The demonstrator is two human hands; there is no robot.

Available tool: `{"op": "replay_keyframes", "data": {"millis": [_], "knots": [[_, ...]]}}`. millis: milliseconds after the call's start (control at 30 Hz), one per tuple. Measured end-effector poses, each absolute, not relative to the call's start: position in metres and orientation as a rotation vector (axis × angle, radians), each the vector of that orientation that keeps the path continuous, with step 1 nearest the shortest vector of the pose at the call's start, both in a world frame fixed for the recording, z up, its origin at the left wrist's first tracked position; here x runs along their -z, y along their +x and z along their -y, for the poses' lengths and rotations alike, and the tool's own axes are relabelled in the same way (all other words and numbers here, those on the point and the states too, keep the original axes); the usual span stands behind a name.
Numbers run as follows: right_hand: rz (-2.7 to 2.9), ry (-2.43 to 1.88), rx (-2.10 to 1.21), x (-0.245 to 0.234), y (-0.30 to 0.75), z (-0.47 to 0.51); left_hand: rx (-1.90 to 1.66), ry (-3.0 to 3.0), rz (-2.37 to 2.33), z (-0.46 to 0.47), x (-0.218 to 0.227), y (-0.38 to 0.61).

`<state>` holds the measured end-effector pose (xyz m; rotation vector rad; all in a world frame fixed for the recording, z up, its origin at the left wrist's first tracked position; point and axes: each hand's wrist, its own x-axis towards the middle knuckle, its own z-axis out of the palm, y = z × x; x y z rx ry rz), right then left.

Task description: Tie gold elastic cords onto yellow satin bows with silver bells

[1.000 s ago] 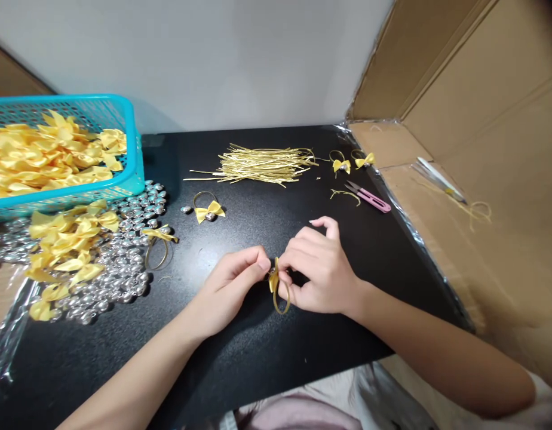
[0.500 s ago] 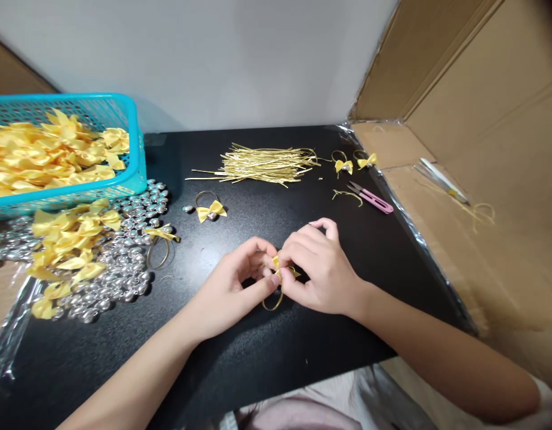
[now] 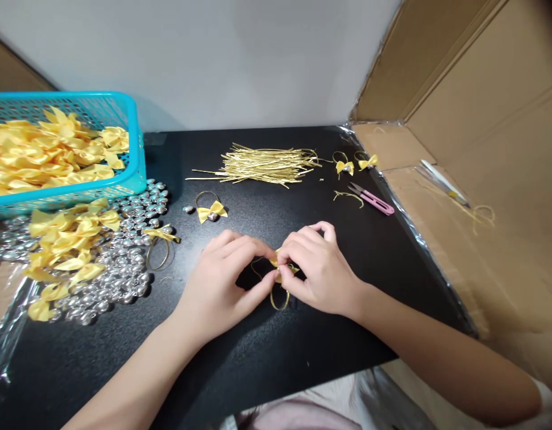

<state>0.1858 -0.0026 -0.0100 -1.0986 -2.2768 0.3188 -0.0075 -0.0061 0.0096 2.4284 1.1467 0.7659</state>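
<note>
My left hand (image 3: 233,278) and my right hand (image 3: 314,266) meet over the black table. Between their fingertips is a yellow ribbon bow (image 3: 290,270), largely covered by the fingers. A loop of gold cord (image 3: 279,306) hangs from it toward me, and a thin cord end shows behind my left fingers. Both hands are closed in a pinch on the bow. Whether a bead sits on it is hidden. Beyond my left hand lies a bow with a silver bead and a cord loop (image 3: 212,212); a similar bow (image 3: 162,234) is farther left.
A blue basket (image 3: 133,146) of yellow bows stands at the back left. Silver beads (image 3: 123,269) and loose bows (image 3: 74,242) spread before it. Gold cords (image 3: 267,165) lie at the back. Pink thread snips (image 3: 377,203), a cord scrap and two looped bows are at the right.
My left hand has turned over more, its fingers now stretched toward the bow in a pinch. The cord loop has shifted slightly right. My right hand has barely moved.
</note>
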Motion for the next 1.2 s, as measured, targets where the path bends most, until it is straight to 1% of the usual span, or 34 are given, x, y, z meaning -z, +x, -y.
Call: {"op": "replay_keyframes", "data": {"millis": [300, 633, 800, 1200], "knots": [[2.296, -1.112, -0.338, 0.0088, 0.1856, 0.0029, -0.777, 2.462, -1.099, 0.004, -0.007, -0.0089], [2.263, -1.127, -0.373, 0.0075, 0.1868, 0.0029, -0.803, 2.233, -1.134, 0.0033, -0.0064, -0.0109], [2.246, -1.117, -0.456, 0.0054, 0.1888, 0.003, -0.848, 2.162, -1.157, 0.0038, -0.005, -0.0127], [2.091, -1.108, -0.517, 0.0043, 0.186, 0.0082, -0.864, 1.805, -1.115, 0.0066, -0.0046, -0.0081]]}}
